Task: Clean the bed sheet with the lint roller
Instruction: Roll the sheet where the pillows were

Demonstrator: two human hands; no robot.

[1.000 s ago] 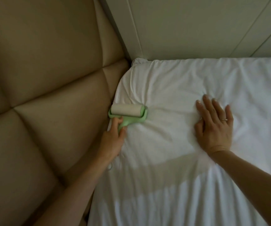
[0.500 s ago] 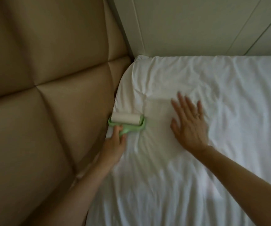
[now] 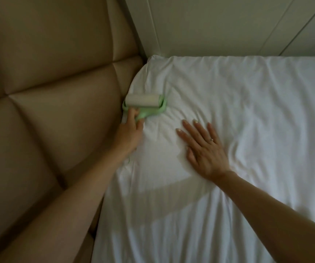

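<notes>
Gripping the green handle of the lint roller (image 3: 143, 104), the left hand (image 3: 132, 130) has its fingers curled round the short stem, with the thumb on the near side. The hand holds nothing else. The roller's pale roll lies across the bed sheet (image 3: 247, 114) with its long side roughly level in the view, seated in a green frame that shows at both ends. It rests on the sheet close to the far left corner of the bed, just beside the tan padded headboard (image 3: 54, 95), and its left end is almost at the sheet's edge. The right hand (image 3: 205, 150) lies flat on the sheet to the right of the roller and a little nearer the camera, near it but apart from it. Its fingers are straight and slightly spread, palm down, holding nothing — a thin ring (image 3: 211, 139) shows on one finger. The white sheet is creased, with folds fanning out around both hands and long wrinkles running toward the camera. A dim band of shadow crosses it below the right hand. Both bare forearms reach in from the bottom of the view, the left one passing in front of the headboard's quilted panels. Beyond the bed's far edge stands a pale wall (image 3: 219, 25) with thin grooves — the sheet's edge meets it along a straight line.
</notes>
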